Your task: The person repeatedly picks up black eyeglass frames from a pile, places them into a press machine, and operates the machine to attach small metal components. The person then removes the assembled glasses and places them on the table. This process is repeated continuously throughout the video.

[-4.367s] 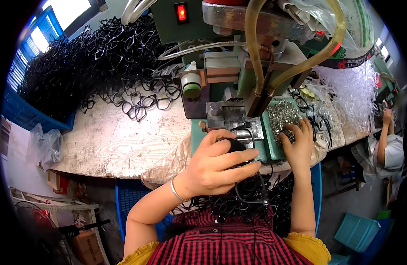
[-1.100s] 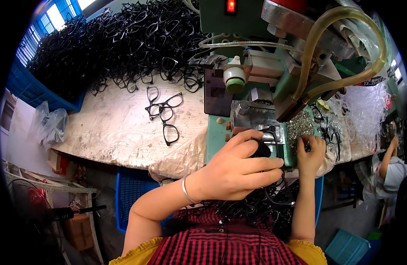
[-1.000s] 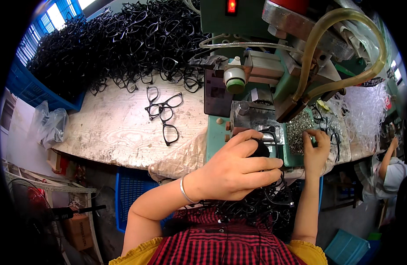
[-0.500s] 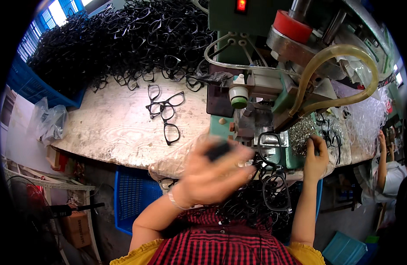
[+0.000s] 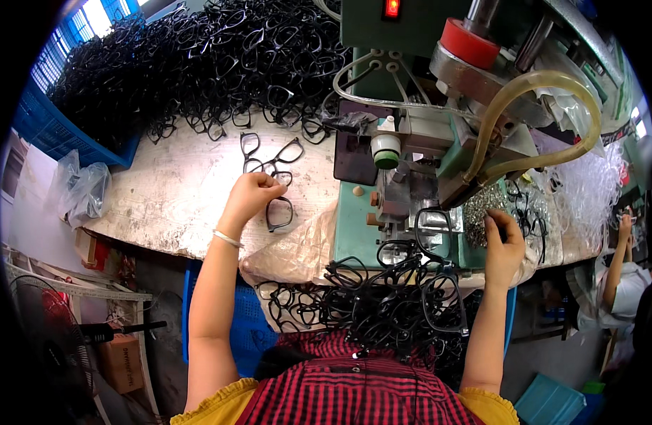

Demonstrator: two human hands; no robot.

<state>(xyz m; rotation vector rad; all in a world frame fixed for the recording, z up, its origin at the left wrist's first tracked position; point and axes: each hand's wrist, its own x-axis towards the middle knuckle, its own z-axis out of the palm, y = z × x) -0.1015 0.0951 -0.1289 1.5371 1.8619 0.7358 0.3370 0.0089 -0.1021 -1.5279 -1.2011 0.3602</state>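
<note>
My left hand [image 5: 252, 201] is over the worktable, thumb and fingers pinched on a black eyeglass frame. Its lower rim [image 5: 279, 214] shows beside the fingers; the hand covers part of the rest. Another black eyeglass frame [image 5: 249, 144] lies against it, partly overlapping. My right hand [image 5: 506, 239] is beside a heap of small metal parts [image 5: 484, 212], fingers curled together at the tips; whatever they hold is too small to make out. Between my hands, a black eyeglass frame [image 5: 445, 301] hangs tilted at the front of a green machine [image 5: 354, 241].
A large mound of black eyeglass frames [image 5: 198, 64] fills the back left. More frames [image 5: 354, 301] are piled against my apron. The machine has a red collar [image 5: 469, 41] and a yellowish hose [image 5: 588, 106]. Blue crates [image 5: 227, 312] stand below the table. Another person [image 5: 627, 290] works at the right.
My left hand, blurred while carrying a dark object near the machine's front, has moved left and back to the frames on the table, without that object. My right hand has barely moved.
</note>
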